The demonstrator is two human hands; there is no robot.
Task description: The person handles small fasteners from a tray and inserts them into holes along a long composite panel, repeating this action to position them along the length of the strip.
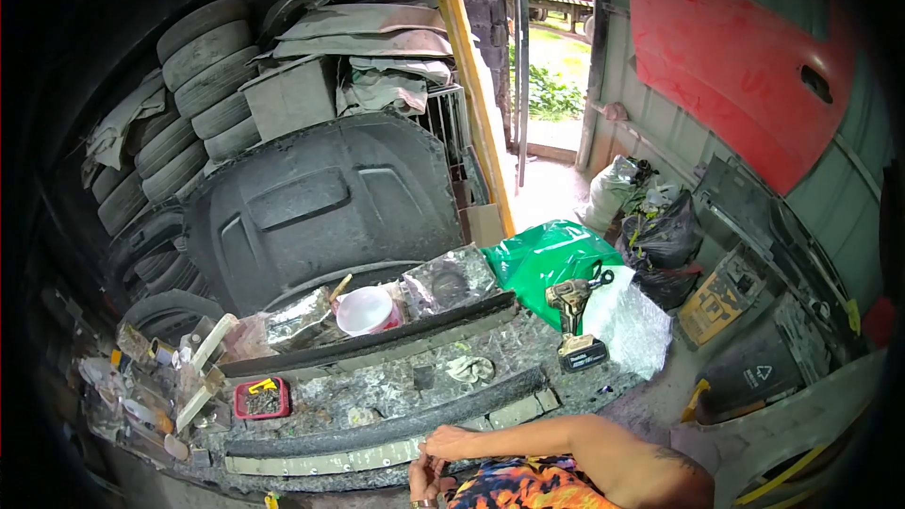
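My right hand (449,442) reaches in from the right, its fingers bent and pressed together at the front edge of the bench. Just below it is my left hand (426,479), fingers curled up toward the right fingertips, with a band on the wrist. Both sets of fingertips meet at a long pale strip (320,462) with a row of small dots or holes. Whatever they pinch is too small or hidden to name. Behind the strip runs a long dark curved bar (377,434). A crumpled pale cloth (469,369) lies beyond it.
A cordless drill (573,320) stands on bubble wrap (630,325) beside green plastic (547,259). Further left are a red tray of small hardware (287,400) and a white tub (366,311). A dark car hood (320,198) leans behind, near stacked tyres (209,71).
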